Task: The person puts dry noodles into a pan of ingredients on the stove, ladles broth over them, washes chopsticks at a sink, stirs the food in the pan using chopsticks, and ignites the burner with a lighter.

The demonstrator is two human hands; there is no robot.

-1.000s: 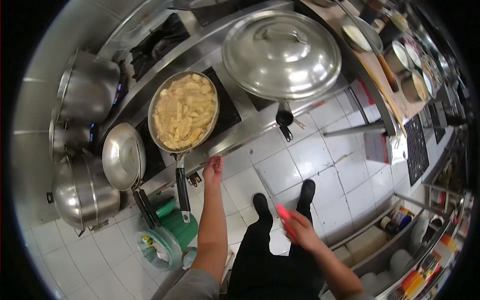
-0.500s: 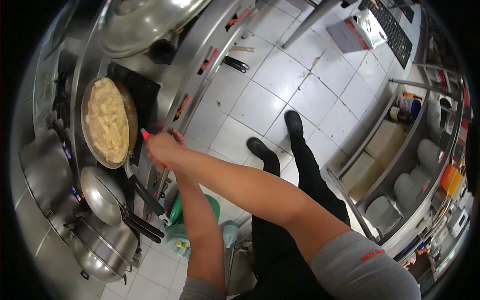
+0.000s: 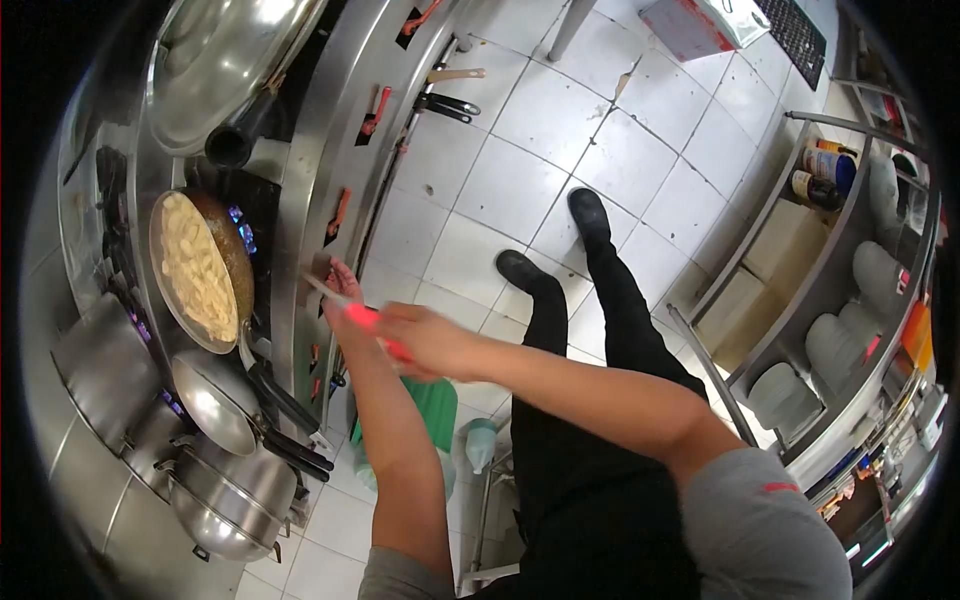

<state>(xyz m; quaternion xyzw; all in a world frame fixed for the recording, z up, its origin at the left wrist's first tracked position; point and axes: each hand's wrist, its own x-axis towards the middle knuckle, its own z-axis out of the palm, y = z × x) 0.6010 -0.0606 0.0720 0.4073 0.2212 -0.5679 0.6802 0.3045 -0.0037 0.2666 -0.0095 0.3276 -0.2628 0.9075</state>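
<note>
My right hand (image 3: 430,342) is closed around a red stick lighter (image 3: 362,318), blurred by motion; its thin pale end points toward the stove. Beyond that tip, my left hand (image 3: 342,282) is at the stove's front panel (image 3: 300,215), its fingers bent beside the row of red knobs (image 3: 338,215). What those fingers grip is hidden. A frying pan (image 3: 245,345) of pale cut pieces in liquid (image 3: 198,268) sits on a burner, and blue flame (image 3: 242,230) shows beside it. The pan's black handle (image 3: 285,398) juts over the stove's front edge.
A smaller pan (image 3: 215,400) and a steel pot (image 3: 225,505) stand on the stove's near end. A large lidded vessel (image 3: 230,60) occupies the far end. Below my arms are a green container (image 3: 430,410) and a bottle (image 3: 480,445). A shelf with bowls (image 3: 785,395) lies to the right.
My right hand has drawn back from the stove with the lighter, uncovering my left hand at the panel. Blue flame now shows beside the filled pan. The view has shifted.
</note>
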